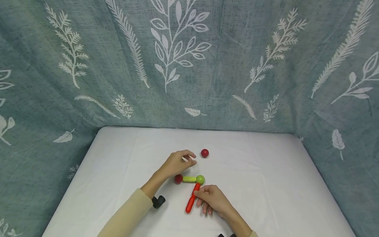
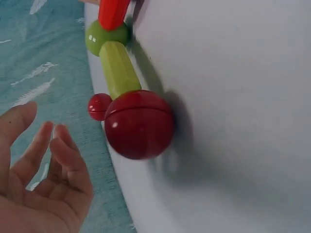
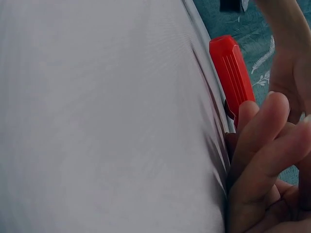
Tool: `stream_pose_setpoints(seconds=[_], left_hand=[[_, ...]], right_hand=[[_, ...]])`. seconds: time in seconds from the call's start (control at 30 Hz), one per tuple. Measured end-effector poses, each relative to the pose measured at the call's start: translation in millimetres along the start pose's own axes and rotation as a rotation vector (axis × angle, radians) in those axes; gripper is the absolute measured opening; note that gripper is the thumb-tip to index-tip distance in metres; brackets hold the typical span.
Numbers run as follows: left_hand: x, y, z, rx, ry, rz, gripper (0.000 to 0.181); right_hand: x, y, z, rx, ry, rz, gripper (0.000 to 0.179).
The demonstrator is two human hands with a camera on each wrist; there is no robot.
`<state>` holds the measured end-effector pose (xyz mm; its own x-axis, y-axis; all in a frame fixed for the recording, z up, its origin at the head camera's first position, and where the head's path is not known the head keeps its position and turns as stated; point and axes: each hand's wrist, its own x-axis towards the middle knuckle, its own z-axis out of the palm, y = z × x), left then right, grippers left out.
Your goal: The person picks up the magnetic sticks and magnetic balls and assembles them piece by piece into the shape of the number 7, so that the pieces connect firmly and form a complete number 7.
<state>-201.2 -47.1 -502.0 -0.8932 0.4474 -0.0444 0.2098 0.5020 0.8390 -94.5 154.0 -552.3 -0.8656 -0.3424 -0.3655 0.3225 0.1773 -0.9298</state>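
My right hand (image 1: 214,198) pinches a red ridged plastic rod (image 1: 189,205) near its middle; in the right wrist view the rod's free end sticks out past the curled fingers (image 3: 262,121). The rod's far end meets a green ball (image 1: 200,179). From that ball a lime-green rod (image 1: 189,179) runs left to a dark red ball (image 1: 178,179), the three in a row. Holding nothing, my left hand (image 1: 179,162) hovers beyond this row with fingers loosely bent. A loose red ball (image 1: 204,153) lies just to the right of its fingertips.
The white-covered table (image 1: 266,184) extends on both sides of the hands. A teal curtain with white leaf prints (image 1: 219,75) hangs behind and beside it. A black wrist device (image 1: 159,201) shows beside the left forearm.
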Motion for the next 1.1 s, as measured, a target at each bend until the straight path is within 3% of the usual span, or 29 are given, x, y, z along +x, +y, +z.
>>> stream_pose_setpoints(seconds=[0.2, 0.4, 0.7, 1.1], left_hand=[[42.1, -0.6, 15.3, 0.031, 0.021, -0.031, 0.042], [61.8, 2.8, 31.2, 0.059, 0.022, -0.071, 0.05], [70.3, 7.6, 47.0, 0.172, 0.073, -0.2, 0.045], [68.5, 8.0, 48.9, 0.193, 0.103, -0.202, 0.036]], right_hand=[[0.0, -1, 0, -0.001, 0.005, 0.002, 0.032], [-0.3, -1, 1, -0.003, 0.01, 0.001, 0.031], [-0.8, -1, 1, -0.001, 0.006, -0.011, 0.032], [-1.7, -1, 2, -0.006, 0.015, -0.02, 0.03]])
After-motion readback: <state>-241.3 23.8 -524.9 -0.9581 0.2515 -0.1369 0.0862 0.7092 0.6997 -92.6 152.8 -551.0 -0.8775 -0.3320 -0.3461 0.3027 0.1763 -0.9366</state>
